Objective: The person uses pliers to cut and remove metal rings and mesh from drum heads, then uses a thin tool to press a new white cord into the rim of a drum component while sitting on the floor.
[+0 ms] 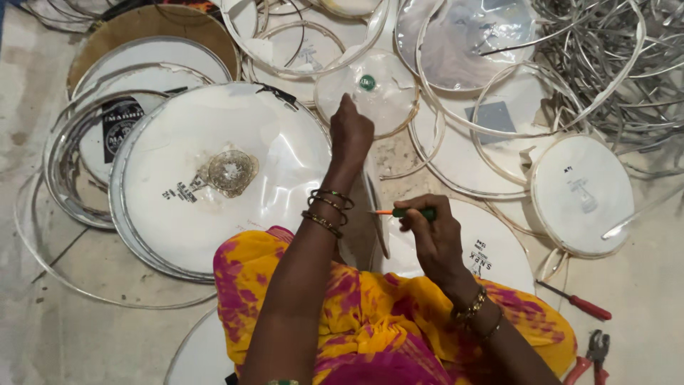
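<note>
A small screwdriver with a green handle is being pinched in the closed fingers of the right hand; its long axis is lying nearly level, and the orange tip is pointing left at the edge of an upright drum head. This drum head is being gripped from above by the left hand. White drum heads, metal hoops, a red screwdriver and pliers are lying around on the floor. The pliers are being cut off by the frame.
</note>
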